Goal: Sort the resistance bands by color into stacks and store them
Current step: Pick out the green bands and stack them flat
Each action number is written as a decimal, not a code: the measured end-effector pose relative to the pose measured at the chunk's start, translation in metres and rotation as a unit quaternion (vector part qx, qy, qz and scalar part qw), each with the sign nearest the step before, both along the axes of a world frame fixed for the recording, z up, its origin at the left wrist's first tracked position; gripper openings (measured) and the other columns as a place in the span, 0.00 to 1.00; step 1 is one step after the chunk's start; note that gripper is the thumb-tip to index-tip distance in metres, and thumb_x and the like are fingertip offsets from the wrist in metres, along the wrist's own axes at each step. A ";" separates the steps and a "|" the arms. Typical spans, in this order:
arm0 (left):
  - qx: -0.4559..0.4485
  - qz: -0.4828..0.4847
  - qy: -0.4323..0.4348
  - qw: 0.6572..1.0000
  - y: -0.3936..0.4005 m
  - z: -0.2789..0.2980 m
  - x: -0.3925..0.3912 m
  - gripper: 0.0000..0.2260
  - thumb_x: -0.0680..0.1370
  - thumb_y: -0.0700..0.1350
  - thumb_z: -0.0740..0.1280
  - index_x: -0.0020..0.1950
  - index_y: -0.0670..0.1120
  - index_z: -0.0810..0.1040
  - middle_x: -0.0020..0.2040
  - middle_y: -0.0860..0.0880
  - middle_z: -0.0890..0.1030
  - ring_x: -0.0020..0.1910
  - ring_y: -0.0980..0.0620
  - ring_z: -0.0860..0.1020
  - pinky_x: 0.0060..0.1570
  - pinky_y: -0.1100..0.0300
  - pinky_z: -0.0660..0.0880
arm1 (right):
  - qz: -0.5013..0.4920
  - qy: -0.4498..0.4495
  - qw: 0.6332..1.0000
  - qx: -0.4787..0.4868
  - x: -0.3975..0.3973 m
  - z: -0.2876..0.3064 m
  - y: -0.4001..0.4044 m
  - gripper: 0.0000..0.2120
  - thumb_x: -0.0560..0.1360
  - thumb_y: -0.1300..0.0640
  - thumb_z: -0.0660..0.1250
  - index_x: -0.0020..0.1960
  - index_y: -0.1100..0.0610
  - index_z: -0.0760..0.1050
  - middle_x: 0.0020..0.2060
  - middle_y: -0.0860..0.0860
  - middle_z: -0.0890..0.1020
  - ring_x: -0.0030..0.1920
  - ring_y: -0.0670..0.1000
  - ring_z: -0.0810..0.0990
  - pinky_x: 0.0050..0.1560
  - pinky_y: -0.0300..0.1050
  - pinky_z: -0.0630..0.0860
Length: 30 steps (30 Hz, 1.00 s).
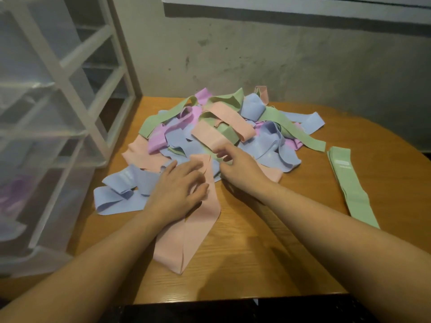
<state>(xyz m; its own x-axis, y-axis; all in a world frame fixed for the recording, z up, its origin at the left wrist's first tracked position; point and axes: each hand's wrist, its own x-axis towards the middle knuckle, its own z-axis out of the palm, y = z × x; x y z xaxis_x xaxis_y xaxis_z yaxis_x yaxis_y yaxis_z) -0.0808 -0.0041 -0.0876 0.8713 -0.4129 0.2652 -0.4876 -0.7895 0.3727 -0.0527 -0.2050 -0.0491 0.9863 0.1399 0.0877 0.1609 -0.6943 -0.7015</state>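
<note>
Left hand (179, 190) lay palm-down with fingers loosely spread, pressing on a long peach band (193, 227) that ran from the pile toward the near table edge; nothing was curled round it as far as could be seen. Right hand (238, 169) had fingers curled, pinching a band at the pile's near edge, apparently a green one (211, 150), though motion blur made the exact grip hard to read. Scanning left to right: a white-framed drawer unit (70, 89) with translucent drawers stood at far left beside the wooden table (291, 241), with something purple dimly visible in a lower drawer (14, 194). Next came a blue band (121, 190) loosely looped on the table, just left of the left hand. Centre held the mixed pile of bands (224, 127), peach, green, blue and pink all tangled and overlapping. Right of the pile, apart from it, a flat green stack (349, 183) lay lengthwise on the table, edges roughly aligned. Behind everything was a stained grey wall (279, 61).
</note>
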 end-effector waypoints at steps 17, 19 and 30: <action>-0.022 0.016 -0.004 1.000 0.003 -0.007 0.006 0.19 0.75 0.66 0.61 0.53 0.54 0.79 0.67 0.56 0.76 0.67 0.56 0.70 0.75 0.49 0.59 | 0.022 -0.050 0.996 -0.075 0.000 -0.031 -0.032 0.16 0.77 0.47 0.70 0.64 0.50 0.80 0.60 0.46 0.81 0.61 0.47 0.74 0.64 0.47 0.72; -0.018 0.015 -0.001 1.000 0.003 -0.005 0.005 0.20 0.75 0.66 0.60 0.55 0.54 0.79 0.67 0.56 0.75 0.68 0.55 0.69 0.75 0.48 0.59 | 0.016 -0.039 0.998 -0.050 0.001 -0.028 -0.032 0.11 0.77 0.49 0.71 0.58 0.50 0.83 0.53 0.44 0.82 0.56 0.44 0.76 0.59 0.46 0.75; -0.037 0.012 0.004 0.999 0.002 -0.004 0.004 0.19 0.76 0.65 0.62 0.56 0.54 0.79 0.66 0.57 0.76 0.65 0.56 0.71 0.71 0.48 0.64 | -0.042 0.003 0.985 0.168 -0.034 -0.020 -0.056 0.04 0.76 0.59 0.71 0.47 0.51 0.77 0.49 0.42 0.84 0.52 0.44 0.81 0.53 0.47 0.81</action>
<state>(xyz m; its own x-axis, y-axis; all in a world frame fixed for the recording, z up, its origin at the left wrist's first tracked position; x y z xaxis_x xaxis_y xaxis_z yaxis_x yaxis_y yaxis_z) -0.0764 -0.0017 -0.0916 0.8827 -0.3715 0.2878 -0.4660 -0.7706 0.4347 -0.0869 -0.2613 -0.0690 0.9938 0.0223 0.1089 0.1077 -0.4334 -0.8947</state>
